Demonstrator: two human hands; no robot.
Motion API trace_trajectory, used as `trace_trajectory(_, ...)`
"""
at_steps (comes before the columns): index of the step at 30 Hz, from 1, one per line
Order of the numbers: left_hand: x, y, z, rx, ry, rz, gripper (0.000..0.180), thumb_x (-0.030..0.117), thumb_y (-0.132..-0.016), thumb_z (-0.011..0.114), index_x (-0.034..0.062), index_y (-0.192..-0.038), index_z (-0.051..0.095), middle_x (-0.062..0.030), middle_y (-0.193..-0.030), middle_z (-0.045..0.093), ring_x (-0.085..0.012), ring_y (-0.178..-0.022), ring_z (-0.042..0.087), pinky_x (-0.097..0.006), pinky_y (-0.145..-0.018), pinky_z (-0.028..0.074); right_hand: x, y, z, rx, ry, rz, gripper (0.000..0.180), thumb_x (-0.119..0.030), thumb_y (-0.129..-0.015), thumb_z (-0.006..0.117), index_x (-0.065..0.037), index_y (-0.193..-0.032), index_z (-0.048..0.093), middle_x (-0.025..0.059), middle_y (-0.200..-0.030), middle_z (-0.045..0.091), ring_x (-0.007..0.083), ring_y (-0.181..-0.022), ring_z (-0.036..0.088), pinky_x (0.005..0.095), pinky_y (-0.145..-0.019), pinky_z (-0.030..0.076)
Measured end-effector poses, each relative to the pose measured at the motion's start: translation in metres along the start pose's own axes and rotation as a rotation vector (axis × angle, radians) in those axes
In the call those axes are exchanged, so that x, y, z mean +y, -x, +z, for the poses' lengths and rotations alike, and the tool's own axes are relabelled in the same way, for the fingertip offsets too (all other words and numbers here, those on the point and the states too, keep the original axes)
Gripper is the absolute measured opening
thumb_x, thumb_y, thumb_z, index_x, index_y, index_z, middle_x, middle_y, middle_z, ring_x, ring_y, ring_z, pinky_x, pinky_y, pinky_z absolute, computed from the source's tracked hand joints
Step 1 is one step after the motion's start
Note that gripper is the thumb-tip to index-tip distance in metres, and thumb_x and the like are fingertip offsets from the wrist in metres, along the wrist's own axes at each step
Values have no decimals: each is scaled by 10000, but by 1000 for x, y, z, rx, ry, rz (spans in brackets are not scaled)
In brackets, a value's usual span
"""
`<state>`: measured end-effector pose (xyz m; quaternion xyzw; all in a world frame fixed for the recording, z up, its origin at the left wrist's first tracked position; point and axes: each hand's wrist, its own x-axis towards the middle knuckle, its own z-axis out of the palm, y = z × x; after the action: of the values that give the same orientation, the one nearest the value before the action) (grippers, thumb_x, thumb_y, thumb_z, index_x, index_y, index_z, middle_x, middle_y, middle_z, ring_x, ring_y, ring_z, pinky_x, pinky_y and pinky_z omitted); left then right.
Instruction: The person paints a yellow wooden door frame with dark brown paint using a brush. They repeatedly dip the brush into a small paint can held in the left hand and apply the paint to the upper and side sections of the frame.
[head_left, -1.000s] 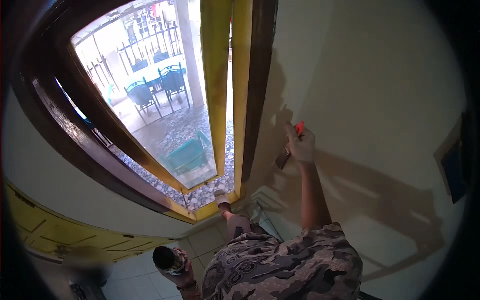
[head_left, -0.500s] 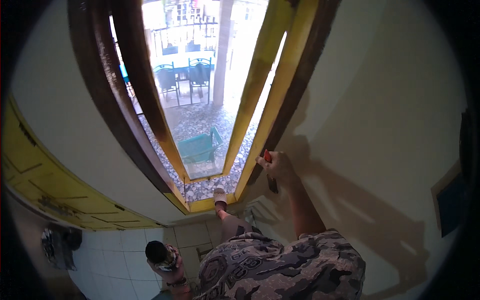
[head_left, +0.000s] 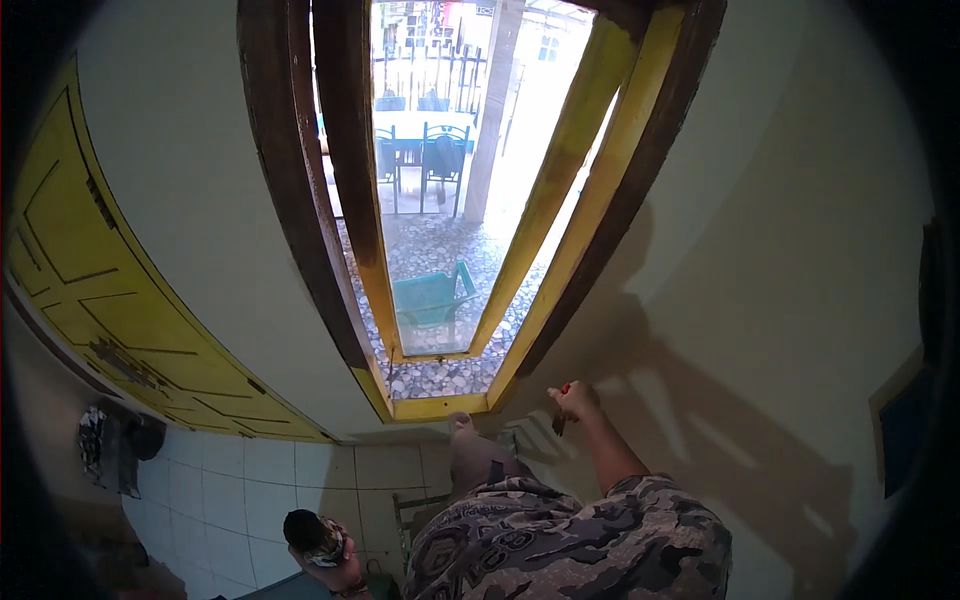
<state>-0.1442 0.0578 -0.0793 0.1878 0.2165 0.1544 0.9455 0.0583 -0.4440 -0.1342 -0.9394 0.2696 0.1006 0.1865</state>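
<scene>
Right hand (head_left: pixel 577 399) lowered — closed on red-handled brush (head_left: pixel 562 410), left hand (head_left: pixel 340 570) gripping dark can (head_left: pixel 305 530).

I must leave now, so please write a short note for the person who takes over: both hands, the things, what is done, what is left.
Right hand: closed on a small red-handled tool, against the wall beside the window frame.
Left hand: low, holding a dark round container over the tiled floor.
Done: frame is partly yellow, mostly the right and bottom.
Left: the brown left side.
</scene>
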Motion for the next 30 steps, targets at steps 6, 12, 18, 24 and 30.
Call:
trace_trajectory(6, -2, 13, 3, -15, 27, 49, 667, 626, -831, 412, 25, -1099, 516, -132, -886, 595, -255, -727, 573, -247, -330, 380, -29, 19, -17, -170, -76, 111, 440, -467, -755, 675, -35, -833, 642, 139, -793, 664, 236, -684, 643, 347, -633, 525)
trace_trajectory(12, -16, 11, 3, -50, 73, 32, 669, 637, -830, 408, 40, -1112, 518, -140, -897, 598, -275, -713, 581, -255, -330, 387, 2, -15, 35, -23, -64, -26, 366, -390, -736, 690, -27, -761, 645, 123, -691, 664, 208, -548, 649, 324, -534, 537)
trace_trajectory(18, -35, -4, 21, -46, 69, -64, 670, 648, -822, 376, 48, -1068, 544, -150, -893, 586, -300, -712, 574, -266, -333, 385, 23, 2, 59, -274, -247, 146, 263, -296, -708, 672, -37, -755, 660, 113, -656, 655, 221, -529, 643, 348, -529, 543)
trace_trajectory(24, -77, -3, 69, -169, 104, -185, 767, 670, -795, 385, -47, -1037, 507, -182, -913, 543, -291, -781, 527, -295, -403, 403, 126, 20, 94, -444, -141, 264, 251, -151, -663, 714, -11, -863, 655, 121, -737, 662, 210, -609, 657, 346, -517, 562)
trace_trajectory(30, -112, -17, 98, -384, 100, -391, 768, 684, -765, 410, -36, -1012, 519, -168, -977, 475, -273, -808, 495, -284, -414, 428, 173, 53, 82, -521, -255, 417, 272, -109, -682, 683, 12, -924, 654, 154, -814, 666, 236, -668, 668, 346, -506, 564)
